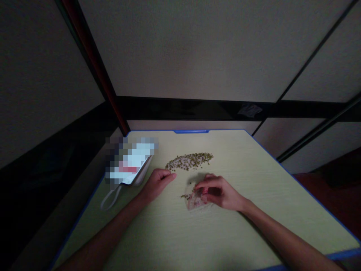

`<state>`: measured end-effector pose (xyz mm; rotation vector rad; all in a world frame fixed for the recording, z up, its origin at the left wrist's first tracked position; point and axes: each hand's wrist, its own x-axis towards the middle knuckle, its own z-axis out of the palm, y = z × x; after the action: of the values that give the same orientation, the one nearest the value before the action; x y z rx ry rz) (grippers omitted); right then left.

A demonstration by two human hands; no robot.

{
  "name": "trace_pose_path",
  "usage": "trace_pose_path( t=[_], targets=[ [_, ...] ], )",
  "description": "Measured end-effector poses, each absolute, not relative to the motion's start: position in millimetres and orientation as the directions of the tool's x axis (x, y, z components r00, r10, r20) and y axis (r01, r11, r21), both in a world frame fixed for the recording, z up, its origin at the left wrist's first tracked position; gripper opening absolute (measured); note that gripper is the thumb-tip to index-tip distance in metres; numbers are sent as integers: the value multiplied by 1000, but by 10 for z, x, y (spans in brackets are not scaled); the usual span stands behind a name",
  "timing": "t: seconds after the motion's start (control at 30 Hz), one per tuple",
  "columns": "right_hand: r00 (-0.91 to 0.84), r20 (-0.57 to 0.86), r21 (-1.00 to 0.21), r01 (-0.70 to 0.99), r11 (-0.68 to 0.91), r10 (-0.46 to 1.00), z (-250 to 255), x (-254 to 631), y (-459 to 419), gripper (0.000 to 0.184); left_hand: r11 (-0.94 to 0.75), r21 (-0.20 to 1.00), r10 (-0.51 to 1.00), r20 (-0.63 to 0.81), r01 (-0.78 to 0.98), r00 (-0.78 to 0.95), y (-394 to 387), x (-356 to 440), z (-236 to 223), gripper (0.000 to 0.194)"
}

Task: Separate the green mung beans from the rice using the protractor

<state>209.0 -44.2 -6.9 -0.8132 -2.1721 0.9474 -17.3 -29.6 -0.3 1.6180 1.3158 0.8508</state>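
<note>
A long pile of small green and pale grains, like mixed beans and rice, lies spread across the middle of the table. My left hand rests beside its near left end, fingers curled in and thumb pressed along them; anything inside is hidden. Nearer to me lies a small see-through piece, like a plastic bag or shallow dish, with a few green grains at its left edge. Over it is my right hand, its fingers bent toward the thumb in a pinch. What sits between those fingertips is too small to name.
A lit phone, partly blurred out, leans on a pale case with a strap loop at the table's left. The pale table has a blue rim. Cabinet panels stand close behind it.
</note>
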Motion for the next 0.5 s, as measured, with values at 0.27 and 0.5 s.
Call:
trace_pose_path(
  t=[0.27,0.5],
  targets=[
    [-517,263,-801,353,483,814,-106,2162,-395,23,-87,916,976,-2,392,220,-291,-164,1,38],
    [-472,223,-840,352,414,853,-106,2217,-374,25,-98,907,974,3,410,225,-280,-167,3,37]
  ],
)
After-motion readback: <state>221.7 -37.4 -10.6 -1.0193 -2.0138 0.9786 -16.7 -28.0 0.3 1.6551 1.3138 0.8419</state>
